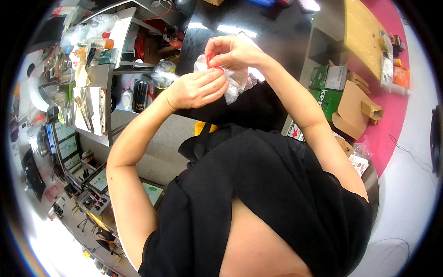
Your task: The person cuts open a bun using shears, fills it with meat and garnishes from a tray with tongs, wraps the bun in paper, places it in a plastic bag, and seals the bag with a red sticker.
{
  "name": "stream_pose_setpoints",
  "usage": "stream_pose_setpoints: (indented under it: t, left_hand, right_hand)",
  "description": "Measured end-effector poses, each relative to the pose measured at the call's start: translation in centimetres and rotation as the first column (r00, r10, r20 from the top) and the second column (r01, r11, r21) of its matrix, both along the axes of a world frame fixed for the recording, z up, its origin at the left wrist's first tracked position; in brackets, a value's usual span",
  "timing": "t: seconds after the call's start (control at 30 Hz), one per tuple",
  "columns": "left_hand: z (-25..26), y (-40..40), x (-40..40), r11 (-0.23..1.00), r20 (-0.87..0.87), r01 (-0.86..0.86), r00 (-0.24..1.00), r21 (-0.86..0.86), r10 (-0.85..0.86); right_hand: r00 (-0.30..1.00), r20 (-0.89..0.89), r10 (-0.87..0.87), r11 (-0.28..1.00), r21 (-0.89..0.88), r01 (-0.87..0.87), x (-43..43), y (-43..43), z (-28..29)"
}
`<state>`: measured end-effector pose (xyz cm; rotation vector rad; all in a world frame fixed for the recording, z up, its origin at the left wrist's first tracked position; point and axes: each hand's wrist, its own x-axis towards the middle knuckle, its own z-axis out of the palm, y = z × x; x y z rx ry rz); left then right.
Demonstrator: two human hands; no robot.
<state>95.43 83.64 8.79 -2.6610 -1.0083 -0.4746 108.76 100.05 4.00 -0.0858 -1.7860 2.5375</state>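
Both hands meet over a dark glossy tabletop (277, 34). My left hand (198, 88) has its fingers closed on the gathered part of a whitish translucent plastic bag (235, 81), with a bit of red showing at the fingertips. My right hand (232, 52) pinches a small red strip (209, 59) between thumb and fingers, just above the left fingertips. The bag bulges out below and beside the hands. What it holds cannot be made out. More white plastic or paper lies behind it, partly hidden by the right wrist.
At left, a metal counter (98, 138) bears knives, a bottle (100, 43) and plastic bags. Green beer cartons (332, 100) and an open cardboard box (353, 110) are stacked at right, near a yellow-topped table (363, 34). A clear bag (164, 71) sits left of the hands.
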Motion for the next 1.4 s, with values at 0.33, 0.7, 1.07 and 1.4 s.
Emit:
stream_pose_setpoints:
  t: [0.33, 0.7, 1.07, 1.4]
  left_hand:
    - [-0.4, 3.1, -3.2, 0.948, -0.149, 0.253, 0.963, 0.194, -0.227]
    - [-1.0, 1.7, -2.5, 0.967, 0.078, -0.228, 0.972, 0.110, 0.220]
    - [-0.5, -1.0, 0.7, 0.738, 0.309, -0.527, 0.682, -0.423, 0.663]
    - [-0.7, -1.8, 1.3, 0.667, 0.431, -0.413, 0.532, -0.619, 0.729]
  right_hand:
    - [0.996, -0.022, 0.082, 0.994, -0.064, -0.084, -1.2, 0.2, -1.0]
    - [0.994, 0.038, 0.105, 0.992, 0.067, -0.108, -1.8, 0.6, -2.2]
    - [0.993, -0.081, -0.088, 0.830, 0.546, 0.118, 3.1, 1.7, 4.7]
    - [0.980, 0.179, -0.085, 0.879, 0.476, -0.010, 1.9, 0.3, 7.8]
